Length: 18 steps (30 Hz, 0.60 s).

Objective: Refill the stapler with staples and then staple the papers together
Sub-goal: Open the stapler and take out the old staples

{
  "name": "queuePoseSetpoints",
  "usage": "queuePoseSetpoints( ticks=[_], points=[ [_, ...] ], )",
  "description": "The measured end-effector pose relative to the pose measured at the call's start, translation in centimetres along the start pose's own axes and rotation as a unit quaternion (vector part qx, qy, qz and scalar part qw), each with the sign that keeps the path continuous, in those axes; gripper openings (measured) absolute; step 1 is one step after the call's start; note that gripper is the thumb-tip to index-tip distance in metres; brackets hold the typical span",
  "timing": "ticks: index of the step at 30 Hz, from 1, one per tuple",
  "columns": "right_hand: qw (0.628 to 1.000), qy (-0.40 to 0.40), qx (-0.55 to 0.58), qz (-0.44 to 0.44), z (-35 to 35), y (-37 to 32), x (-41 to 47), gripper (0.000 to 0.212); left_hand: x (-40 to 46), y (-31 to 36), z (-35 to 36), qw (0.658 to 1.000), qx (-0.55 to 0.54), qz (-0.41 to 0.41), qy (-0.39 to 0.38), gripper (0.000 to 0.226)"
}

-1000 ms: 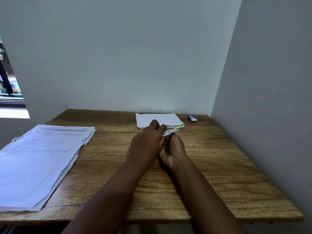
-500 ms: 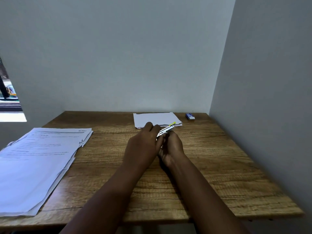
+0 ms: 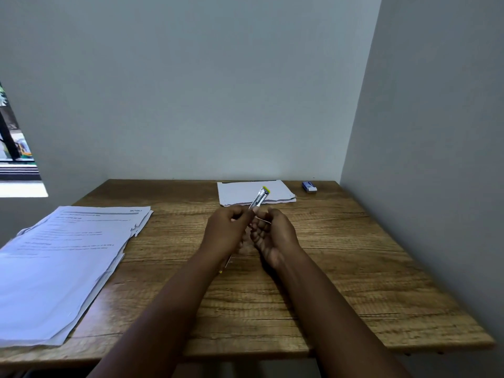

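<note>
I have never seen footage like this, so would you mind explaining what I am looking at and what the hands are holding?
There is no machine here: a camera worn on a person's head looks forward and down at their own bare arms. The left hand grips a slim silver stapler with a yellow tip, tilted up. The right hand lies beside it, palm up, fingers loosely curled; whether it holds anything is unclear. On the wooden table lie a large stack of printed sheets at the left, a smaller white paper stack at the back, and a small blue box in the far right corner.
</note>
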State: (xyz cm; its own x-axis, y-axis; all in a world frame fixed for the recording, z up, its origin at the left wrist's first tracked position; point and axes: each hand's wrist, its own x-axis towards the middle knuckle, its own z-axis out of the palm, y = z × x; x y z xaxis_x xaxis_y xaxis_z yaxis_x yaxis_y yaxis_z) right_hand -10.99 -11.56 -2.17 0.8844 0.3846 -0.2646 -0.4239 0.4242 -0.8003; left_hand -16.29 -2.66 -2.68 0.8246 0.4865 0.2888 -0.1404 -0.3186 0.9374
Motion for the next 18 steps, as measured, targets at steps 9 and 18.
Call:
queuePoseSetpoints(
  ticks=[9, 18],
  points=[
    [1.0, -0.015, -0.008, 0.002, 0.0, 0.1, 0.1, 0.033, -0.1, 1.2, -0.3, 0.965, -0.202, -0.165, -0.036, 0.023],
    [0.999, -0.034, -0.009, 0.03, 0.0, 0.4, 0.2, 0.037, 0.2, -0.3, 0.4, 0.997, -0.057, -0.018, 0.039, 0.024]
  ],
)
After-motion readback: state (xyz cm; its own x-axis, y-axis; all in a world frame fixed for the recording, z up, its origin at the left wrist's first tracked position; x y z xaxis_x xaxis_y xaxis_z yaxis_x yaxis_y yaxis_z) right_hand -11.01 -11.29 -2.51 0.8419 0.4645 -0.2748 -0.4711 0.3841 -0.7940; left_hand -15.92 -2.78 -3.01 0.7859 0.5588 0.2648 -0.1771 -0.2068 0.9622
